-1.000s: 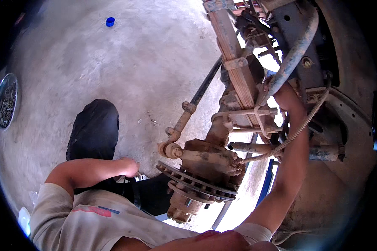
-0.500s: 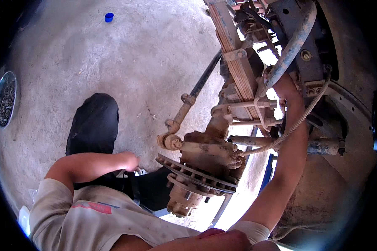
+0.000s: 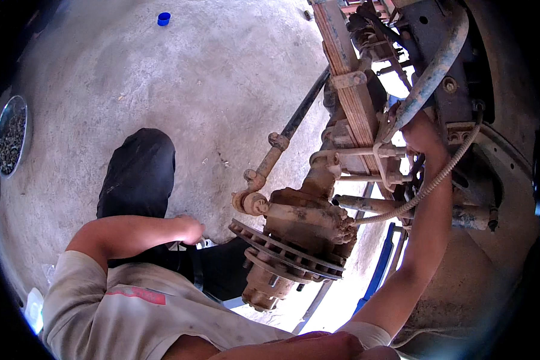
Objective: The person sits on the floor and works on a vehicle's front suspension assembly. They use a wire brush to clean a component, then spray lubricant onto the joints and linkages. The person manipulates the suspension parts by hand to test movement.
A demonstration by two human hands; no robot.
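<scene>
My right hand (image 3: 419,131) reaches in behind a bent grey bar (image 3: 435,69), next to a rusty leaf spring (image 3: 355,105) and its U-bolts (image 3: 366,152). Its fingers are mostly hidden, so whatever they hold cannot be made out. Low by my leg, my left hand (image 3: 191,230) is closed, with a small shiny metal piece (image 3: 207,243) showing beside the fingers; its kind is unclear. Between my arms stands a dirty wheel hub (image 3: 264,289) with a brake disc (image 3: 288,255). A coil-wrapped hose (image 3: 444,180) crosses in front of my right forearm.
A steering rod (image 3: 300,111) runs from the hub area toward the far side. Behind the disc stands a blue metal bar (image 3: 377,270). A tray of small dark parts (image 3: 11,138) sits at far left, and a blue cap (image 3: 164,19) lies on the concrete floor (image 3: 222,72).
The whole view has shifted a little, so the axle parts appear farther right. My right hand has shifted slightly behind the grey bar; my left hand stays low by my leg.
</scene>
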